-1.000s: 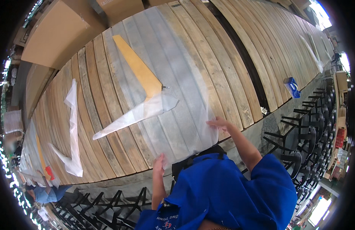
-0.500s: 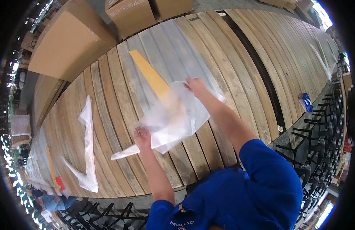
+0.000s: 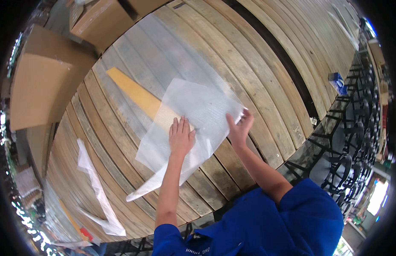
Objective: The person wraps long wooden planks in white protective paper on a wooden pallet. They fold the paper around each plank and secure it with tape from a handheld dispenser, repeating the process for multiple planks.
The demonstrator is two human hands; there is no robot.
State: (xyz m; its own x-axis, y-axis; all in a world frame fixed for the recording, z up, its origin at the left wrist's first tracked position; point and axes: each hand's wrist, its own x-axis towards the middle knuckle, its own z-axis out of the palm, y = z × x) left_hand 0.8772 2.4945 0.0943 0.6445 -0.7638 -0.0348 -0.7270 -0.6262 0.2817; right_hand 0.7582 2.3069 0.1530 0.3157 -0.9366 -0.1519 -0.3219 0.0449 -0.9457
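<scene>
A translucent white packing sheet [image 3: 202,100] lies spread over part of a long, tapered, yellow-tan piece [image 3: 136,92], whose narrow far end sticks out uncovered. My left hand [image 3: 181,136] rests flat on the sheet, fingers stretched out, above the covered part of the piece. At the sheet's right corner, my right hand [image 3: 240,128] has its fingers curled over the edge. A white-wrapped arm [image 3: 149,187] shows at the sheet's near side, pointing left. Under all this, a larger clear film [image 3: 164,40] covers some of the slatted wooden table [image 3: 249,64].
To the left lies another white-wrapped, V-shaped piece [image 3: 99,192]. Large cardboard boxes [image 3: 46,91] stand along the far left edge. A blue packet [image 3: 337,83] sits at the table's right edge, with several black metal frames [image 3: 339,162] beside it. A dark gap [image 3: 287,68] crosses the table.
The sheet, lifted and blurred before, now lies flatter over the yellow-tan piece. My left hand has moved rightward onto it. My right hand has come nearer and to the right along its edge.
</scene>
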